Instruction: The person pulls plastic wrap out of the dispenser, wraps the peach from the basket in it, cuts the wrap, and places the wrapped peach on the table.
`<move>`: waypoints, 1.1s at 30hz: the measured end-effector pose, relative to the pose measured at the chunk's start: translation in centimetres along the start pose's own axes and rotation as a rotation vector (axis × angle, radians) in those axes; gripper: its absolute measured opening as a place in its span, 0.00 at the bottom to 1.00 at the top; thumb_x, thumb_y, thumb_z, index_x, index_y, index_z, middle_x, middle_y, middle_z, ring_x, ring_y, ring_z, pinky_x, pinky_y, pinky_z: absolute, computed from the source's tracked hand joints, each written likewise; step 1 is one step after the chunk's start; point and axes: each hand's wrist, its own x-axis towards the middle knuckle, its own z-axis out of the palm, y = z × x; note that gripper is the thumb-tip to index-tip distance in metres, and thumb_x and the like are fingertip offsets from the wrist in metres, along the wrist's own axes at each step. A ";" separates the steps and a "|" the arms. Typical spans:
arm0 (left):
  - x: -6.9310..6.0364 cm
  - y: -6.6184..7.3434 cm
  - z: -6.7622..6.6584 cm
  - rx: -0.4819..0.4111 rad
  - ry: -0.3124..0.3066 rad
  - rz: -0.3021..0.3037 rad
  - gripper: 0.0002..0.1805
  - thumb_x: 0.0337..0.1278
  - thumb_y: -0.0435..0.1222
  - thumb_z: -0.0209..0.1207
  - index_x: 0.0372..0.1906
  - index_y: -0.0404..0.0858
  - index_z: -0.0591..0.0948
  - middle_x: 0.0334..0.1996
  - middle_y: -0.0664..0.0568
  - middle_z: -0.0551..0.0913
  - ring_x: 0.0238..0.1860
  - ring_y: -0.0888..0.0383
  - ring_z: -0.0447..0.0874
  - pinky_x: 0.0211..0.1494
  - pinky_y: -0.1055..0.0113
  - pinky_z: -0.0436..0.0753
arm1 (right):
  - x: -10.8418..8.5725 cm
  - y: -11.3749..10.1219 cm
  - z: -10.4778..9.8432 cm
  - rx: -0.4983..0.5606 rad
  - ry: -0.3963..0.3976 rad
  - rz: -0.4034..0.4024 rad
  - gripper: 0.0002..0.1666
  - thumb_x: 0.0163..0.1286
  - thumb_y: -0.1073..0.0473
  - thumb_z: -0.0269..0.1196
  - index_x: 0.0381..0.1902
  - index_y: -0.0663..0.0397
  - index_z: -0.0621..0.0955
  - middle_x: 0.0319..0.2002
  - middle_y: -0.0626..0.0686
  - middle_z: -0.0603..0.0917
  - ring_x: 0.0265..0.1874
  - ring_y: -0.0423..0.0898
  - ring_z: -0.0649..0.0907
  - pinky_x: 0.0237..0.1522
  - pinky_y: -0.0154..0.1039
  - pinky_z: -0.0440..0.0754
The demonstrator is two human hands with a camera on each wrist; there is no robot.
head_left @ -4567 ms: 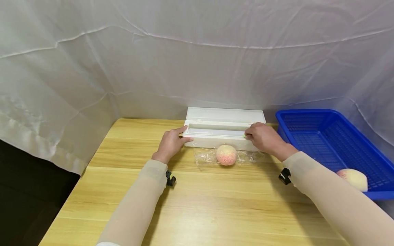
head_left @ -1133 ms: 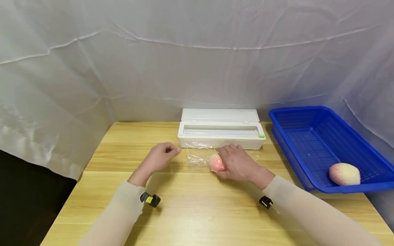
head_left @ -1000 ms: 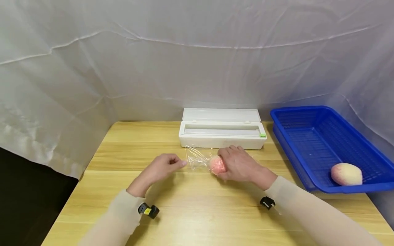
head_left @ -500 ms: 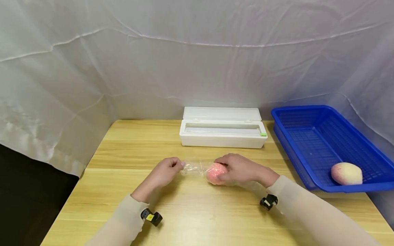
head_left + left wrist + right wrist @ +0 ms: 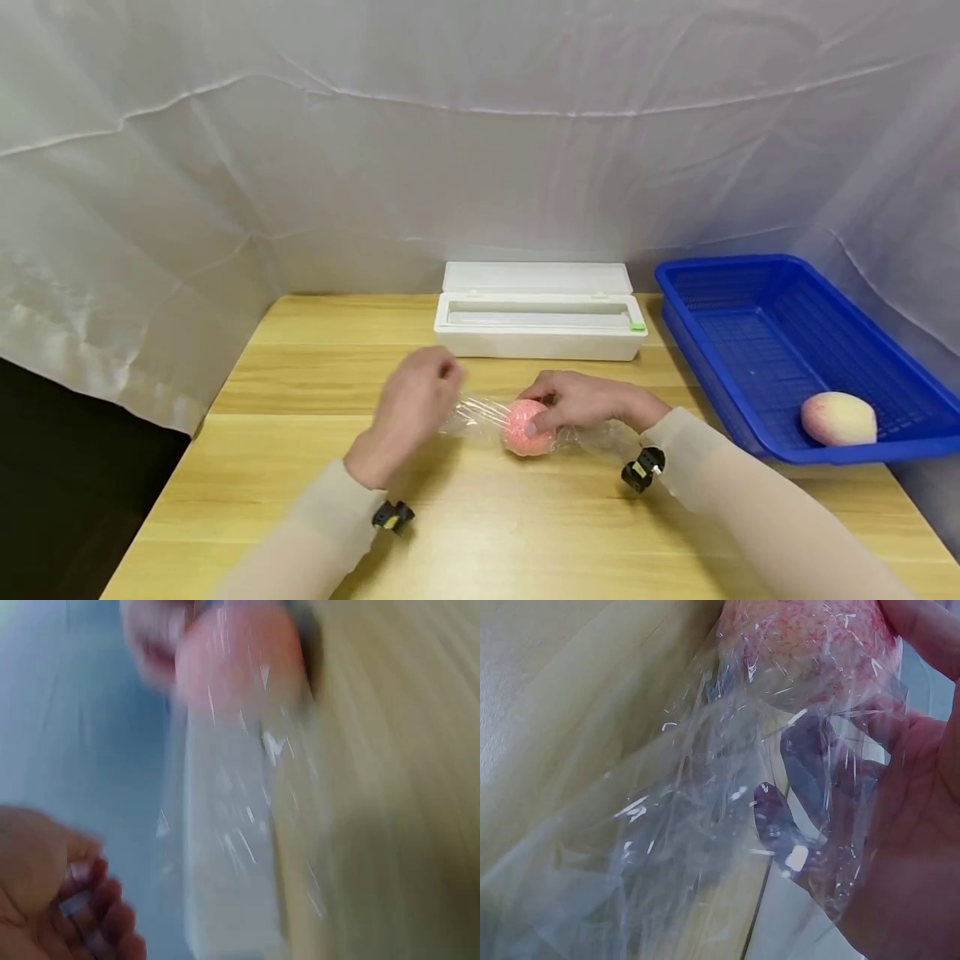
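A pink foam peach [image 5: 527, 427] wrapped in clear plastic wrap [image 5: 480, 412] is near the middle of the table. My right hand [image 5: 588, 404] grips it from the right, thumb in front and fingers behind. In the right wrist view, the loose right end of the wrap [image 5: 667, 825] hangs crumpled across that palm. My left hand [image 5: 417, 408], blurred, is at the left end of the wrap. The left wrist view has this hand [image 5: 60, 900] with fingers loosely curled, beside the film and apparently apart from it.
Behind the hands stands a white wrap dispenser [image 5: 536, 342], lid raised, with a green slider [image 5: 637, 327] at its right end. A blue basket [image 5: 720, 400] to the right contains another peach [image 5: 838, 419]. Grey-white cloth [image 5: 480, 167] hangs behind the wooden table [image 5: 480, 533].
Both hands left the dispenser; the right took hold of the peach, which came nearer and turned its pink side up. The left hand pinched the wrap's left end, then moved up and away.
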 end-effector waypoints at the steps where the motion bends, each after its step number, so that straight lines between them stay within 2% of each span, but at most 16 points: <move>1: 0.1 0.9 0.4 0.068 0.006 0.131 0.06 0.72 0.39 0.63 0.41 0.41 0.85 0.38 0.51 0.86 0.43 0.52 0.83 0.50 0.55 0.84 | 0.0 0.0 -0.1 -0.004 0.009 0.002 0.28 0.68 0.42 0.71 0.62 0.46 0.86 0.53 0.46 0.84 0.51 0.45 0.79 0.57 0.48 0.77; 3: 0.3 2.5 1.3 0.179 -0.023 0.371 0.13 0.67 0.46 0.69 0.47 0.42 0.86 0.47 0.52 0.88 0.54 0.51 0.84 0.64 0.49 0.80 | 0.0 0.1 -0.2 0.002 0.030 -0.003 0.30 0.67 0.41 0.72 0.62 0.49 0.85 0.52 0.47 0.85 0.50 0.46 0.80 0.56 0.49 0.79; 4: 0.3 3.1 1.9 0.238 -0.047 0.456 0.19 0.64 0.51 0.71 0.50 0.43 0.85 0.50 0.53 0.88 0.58 0.51 0.82 0.70 0.47 0.77 | 0.0 0.0 -0.2 0.004 0.043 -0.004 0.30 0.67 0.41 0.72 0.61 0.50 0.84 0.51 0.47 0.85 0.50 0.46 0.81 0.56 0.48 0.79; 5: 0.4 3.5 2.4 0.293 -0.076 0.510 0.25 0.60 0.56 0.72 0.53 0.44 0.84 0.52 0.54 0.87 0.61 0.52 0.81 0.72 0.45 0.74 | 0.0 0.0 -0.2 0.009 0.057 -0.007 0.30 0.67 0.41 0.72 0.60 0.51 0.83 0.50 0.47 0.86 0.49 0.46 0.82 0.55 0.48 0.80; 6: 0.4 3.8 2.8 0.343 -0.099 0.536 0.30 0.57 0.60 0.73 0.55 0.44 0.83 0.53 0.54 0.87 0.61 0.53 0.81 0.74 0.44 0.73 | 0.0 0.0 -0.2 0.002 0.073 -0.009 0.30 0.67 0.40 0.72 0.59 0.51 0.82 0.50 0.47 0.86 0.48 0.45 0.82 0.54 0.47 0.81; 7: 0.5 3.9 3.3 0.382 -0.126 0.538 0.34 0.54 0.64 0.72 0.57 0.45 0.82 0.53 0.56 0.87 0.61 0.54 0.81 0.75 0.44 0.72 | 0.0 0.0 -0.2 -0.008 0.090 -0.015 0.29 0.68 0.40 0.72 0.57 0.51 0.81 0.49 0.47 0.87 0.48 0.45 0.83 0.53 0.46 0.82; 10: 1.0 3.8 4.1 0.426 -0.213 0.490 0.39 0.54 0.67 0.70 0.63 0.46 0.80 0.55 0.57 0.87 0.63 0.56 0.80 0.77 0.43 0.69 | -0.4 -0.1 0.0 -0.061 0.146 -0.029 0.26 0.68 0.40 0.72 0.53 0.50 0.81 0.48 0.47 0.87 0.49 0.44 0.85 0.54 0.46 0.84; 12: 1.4 3.7 4.2 0.395 -0.277 0.455 0.42 0.55 0.66 0.70 0.66 0.45 0.79 0.58 0.56 0.86 0.64 0.55 0.80 0.78 0.41 0.67 | -0.9 -0.3 0.1 -0.124 0.182 -0.044 0.27 0.66 0.39 0.73 0.53 0.49 0.82 0.49 0.46 0.88 0.50 0.44 0.85 0.56 0.47 0.84; 15: 2.2 3.6 4.1 0.334 -0.376 0.407 0.45 0.56 0.63 0.72 0.72 0.44 0.75 0.64 0.55 0.84 0.67 0.53 0.79 0.80 0.38 0.64 | -1.6 -0.9 0.5 -0.227 0.217 -0.050 0.37 0.59 0.38 0.78 0.59 0.51 0.81 0.51 0.47 0.87 0.52 0.47 0.84 0.57 0.50 0.84; 17: 2.6 3.4 4.0 0.299 -0.430 0.370 0.48 0.54 0.61 0.74 0.75 0.43 0.72 0.65 0.54 0.83 0.66 0.53 0.80 0.80 0.37 0.63 | -1.7 -1.1 0.9 -0.285 0.237 -0.030 0.45 0.56 0.36 0.79 0.65 0.52 0.78 0.53 0.47 0.86 0.51 0.47 0.84 0.56 0.50 0.83; 19: 3.1 3.3 4.0 0.268 -0.473 0.335 0.48 0.55 0.59 0.74 0.76 0.43 0.70 0.63 0.54 0.84 0.64 0.53 0.82 0.80 0.36 0.63 | -1.6 -1.1 1.3 -0.304 0.259 -0.005 0.49 0.56 0.35 0.79 0.67 0.53 0.75 0.52 0.48 0.86 0.50 0.47 0.84 0.54 0.48 0.84; 22: 3.8 3.1 4.1 0.210 -0.516 0.288 0.44 0.56 0.58 0.75 0.72 0.44 0.71 0.56 0.55 0.86 0.59 0.54 0.84 0.79 0.35 0.64 | -1.2 -0.7 1.3 -0.242 0.269 0.030 0.47 0.58 0.36 0.78 0.67 0.55 0.75 0.53 0.49 0.87 0.50 0.45 0.85 0.53 0.46 0.85; 26: 4.8 2.8 4.0 0.124 -0.592 0.250 0.38 0.56 0.55 0.76 0.65 0.45 0.74 0.52 0.57 0.87 0.56 0.59 0.84 0.79 0.35 0.63 | -0.6 0.1 0.7 -0.123 0.228 0.073 0.36 0.65 0.41 0.72 0.64 0.55 0.79 0.53 0.49 0.88 0.51 0.43 0.85 0.56 0.45 0.84; 29: 5.5 2.5 3.7 0.061 -0.633 0.223 0.35 0.56 0.54 0.76 0.64 0.46 0.76 0.51 0.59 0.86 0.52 0.61 0.84 0.74 0.47 0.73 | -0.1 0.4 0.1 -0.077 0.193 0.102 0.30 0.69 0.42 0.66 0.61 0.54 0.82 0.51 0.48 0.88 0.49 0.44 0.84 0.55 0.47 0.84; 33: 6.1 2.1 3.6 -0.008 -0.659 0.182 0.33 0.56 0.50 0.77 0.63 0.45 0.77 0.52 0.57 0.85 0.47 0.63 0.82 0.56 0.66 0.82 | 0.4 0.7 -0.4 -0.008 0.141 0.128 0.24 0.69 0.40 0.64 0.52 0.51 0.86 0.42 0.47 0.88 0.41 0.45 0.83 0.47 0.44 0.83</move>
